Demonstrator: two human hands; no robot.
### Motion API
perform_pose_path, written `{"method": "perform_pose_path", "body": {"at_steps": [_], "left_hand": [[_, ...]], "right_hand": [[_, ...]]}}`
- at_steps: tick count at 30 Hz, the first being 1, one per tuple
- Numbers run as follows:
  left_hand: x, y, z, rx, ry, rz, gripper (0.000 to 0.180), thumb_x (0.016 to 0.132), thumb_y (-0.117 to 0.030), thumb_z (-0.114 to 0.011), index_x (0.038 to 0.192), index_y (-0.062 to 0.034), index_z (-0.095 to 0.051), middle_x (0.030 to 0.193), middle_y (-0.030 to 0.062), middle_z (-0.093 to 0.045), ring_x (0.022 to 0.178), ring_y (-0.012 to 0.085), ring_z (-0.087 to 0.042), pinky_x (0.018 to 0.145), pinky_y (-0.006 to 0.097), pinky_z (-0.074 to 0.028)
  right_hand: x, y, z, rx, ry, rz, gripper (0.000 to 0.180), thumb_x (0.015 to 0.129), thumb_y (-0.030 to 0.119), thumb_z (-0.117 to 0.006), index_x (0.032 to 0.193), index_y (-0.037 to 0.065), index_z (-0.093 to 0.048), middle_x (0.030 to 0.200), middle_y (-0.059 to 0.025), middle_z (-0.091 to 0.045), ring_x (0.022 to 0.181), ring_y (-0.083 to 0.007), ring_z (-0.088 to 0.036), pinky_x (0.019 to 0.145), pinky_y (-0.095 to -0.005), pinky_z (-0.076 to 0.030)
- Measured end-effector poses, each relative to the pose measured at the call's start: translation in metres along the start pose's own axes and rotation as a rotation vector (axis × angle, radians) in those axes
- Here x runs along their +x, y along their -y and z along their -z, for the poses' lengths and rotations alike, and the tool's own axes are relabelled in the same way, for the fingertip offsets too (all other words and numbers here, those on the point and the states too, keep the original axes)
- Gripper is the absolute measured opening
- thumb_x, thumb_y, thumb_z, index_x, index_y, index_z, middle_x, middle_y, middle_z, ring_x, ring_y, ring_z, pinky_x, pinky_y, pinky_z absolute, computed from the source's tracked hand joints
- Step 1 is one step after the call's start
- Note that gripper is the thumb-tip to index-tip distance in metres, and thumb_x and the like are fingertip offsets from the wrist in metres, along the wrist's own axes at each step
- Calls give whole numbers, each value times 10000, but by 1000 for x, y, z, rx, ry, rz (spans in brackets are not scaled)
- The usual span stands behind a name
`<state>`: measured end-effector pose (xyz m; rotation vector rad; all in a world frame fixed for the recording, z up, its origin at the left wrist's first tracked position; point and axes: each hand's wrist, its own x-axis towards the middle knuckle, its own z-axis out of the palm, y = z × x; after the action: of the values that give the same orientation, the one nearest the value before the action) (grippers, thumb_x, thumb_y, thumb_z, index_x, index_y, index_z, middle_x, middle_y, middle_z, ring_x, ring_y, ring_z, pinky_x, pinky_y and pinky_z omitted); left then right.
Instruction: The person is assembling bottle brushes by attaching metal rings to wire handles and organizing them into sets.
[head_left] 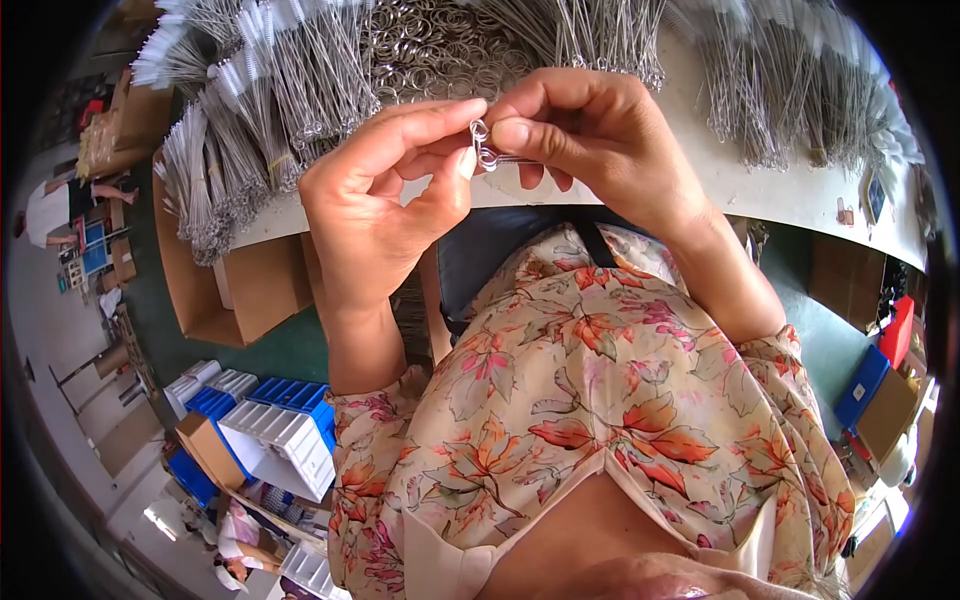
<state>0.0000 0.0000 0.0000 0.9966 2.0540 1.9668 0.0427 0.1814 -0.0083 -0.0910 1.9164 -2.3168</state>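
Observation:
My left hand (365,195) pinches a small silver split ring (478,130) between thumb and index fingertip, above the table's near edge. Touching that ring is the looped wire end (488,158) of a thin brush; whether it is threaded fully onto the ring is too small to tell. My right hand (610,135) is closed, its thumb pressed against the index finger beside the ring. The brush's wire stem runs under the right fingers, which hide the rest of it. Just beyond both hands lies a pile of loose silver rings (440,50).
Bundles of wire brushes (300,70) with white bristles lie on the white table (640,190), and more brushes (770,90) at right. An open cardboard box (235,300) stands below left, with blue and white crates (275,430) behind. Other people (240,540) are far left.

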Motion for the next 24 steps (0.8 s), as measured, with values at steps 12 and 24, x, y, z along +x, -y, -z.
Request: {"method": "perform_pose_path", "body": {"at_steps": [12, 24], "left_hand": [[-2, 13, 4, -40, -121, -65, 266, 756, 100, -603, 1020, 67, -599, 1005, 146, -611, 844, 148, -617, 731, 239, -534], [7, 47, 211, 615, -458, 429, 183, 850, -72, -549, 1017, -8, -583, 804, 60, -614, 621, 105, -596, 545, 246, -520]], "right_hand": [[17, 15, 8, -213, 177, -60, 115, 812, 116, -607, 862, 20, -647, 710, -17, -627, 614, -61, -569, 545, -209, -433], [-6, -72, -16, -1207, -53, 707, 203, 636, 49, -584, 833, 96, -597, 794, 2, -562, 723, -159, -564, 573, -280, -465]]}}
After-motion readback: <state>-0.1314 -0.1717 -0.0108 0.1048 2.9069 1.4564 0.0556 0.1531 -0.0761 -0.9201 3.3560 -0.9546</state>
